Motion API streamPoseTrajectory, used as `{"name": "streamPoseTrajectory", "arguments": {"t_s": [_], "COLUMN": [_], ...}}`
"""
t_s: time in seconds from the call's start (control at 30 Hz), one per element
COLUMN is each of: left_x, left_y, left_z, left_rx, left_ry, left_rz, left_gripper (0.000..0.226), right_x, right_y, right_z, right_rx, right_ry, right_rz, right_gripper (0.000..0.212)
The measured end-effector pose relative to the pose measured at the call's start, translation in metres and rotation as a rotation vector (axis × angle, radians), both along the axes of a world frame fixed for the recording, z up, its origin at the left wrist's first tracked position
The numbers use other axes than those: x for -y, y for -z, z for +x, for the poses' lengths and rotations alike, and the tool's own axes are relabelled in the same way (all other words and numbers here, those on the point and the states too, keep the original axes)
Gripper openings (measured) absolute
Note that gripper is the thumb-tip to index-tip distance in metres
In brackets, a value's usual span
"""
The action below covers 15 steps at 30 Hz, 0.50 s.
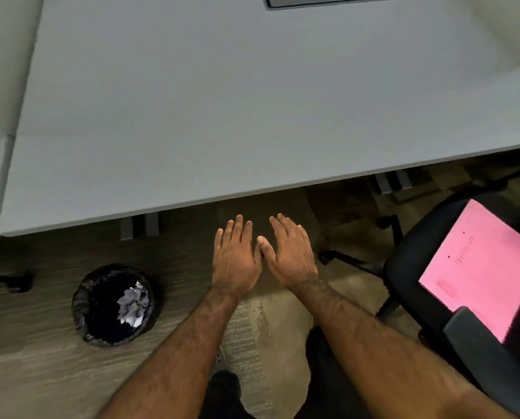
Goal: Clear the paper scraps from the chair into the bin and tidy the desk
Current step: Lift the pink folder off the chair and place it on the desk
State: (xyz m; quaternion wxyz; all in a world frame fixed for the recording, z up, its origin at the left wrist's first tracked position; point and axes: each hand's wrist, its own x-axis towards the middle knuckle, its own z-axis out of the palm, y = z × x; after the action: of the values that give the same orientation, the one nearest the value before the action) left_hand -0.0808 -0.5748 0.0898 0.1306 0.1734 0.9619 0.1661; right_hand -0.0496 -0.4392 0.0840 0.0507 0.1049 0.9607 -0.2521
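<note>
Your left hand (236, 257) & right hand (292, 255) hang flat, fingers spread, holding nothing, just off the desk (192, 116) edge over bare floor. Bin (113, 305) w/ scraps (133, 303) sits left of the desk edge, below it; chair (416, 267) w/ pink sheet (482, 267) to the right.

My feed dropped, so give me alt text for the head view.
Both hands, left hand and right hand, hover open and empty above the floor. A bin holding paper scraps sits left; pink paper lies on the chair right.

bin (113, 306): scraps (133, 306) inside | chair (409, 267): pink sheet (482, 267)
</note>
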Motion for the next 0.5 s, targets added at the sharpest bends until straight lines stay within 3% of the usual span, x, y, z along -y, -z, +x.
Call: {"name": "streamPoseTrajectory", "arguments": {"t_s": [0.5], "left_x": [-0.209], "left_y": [-0.043], "left_z": [0.030], "left_rx": [0.104], "left_ry": [0.361], "left_rz": [0.017], "left_gripper": [0.060], "right_x": [-0.194], "right_y": [-0.044], "right_z": [0.067], "right_rx": [-0.091], "right_ry": [0.428], "right_rz": [-0.122], "right_gripper": [0.071]}}
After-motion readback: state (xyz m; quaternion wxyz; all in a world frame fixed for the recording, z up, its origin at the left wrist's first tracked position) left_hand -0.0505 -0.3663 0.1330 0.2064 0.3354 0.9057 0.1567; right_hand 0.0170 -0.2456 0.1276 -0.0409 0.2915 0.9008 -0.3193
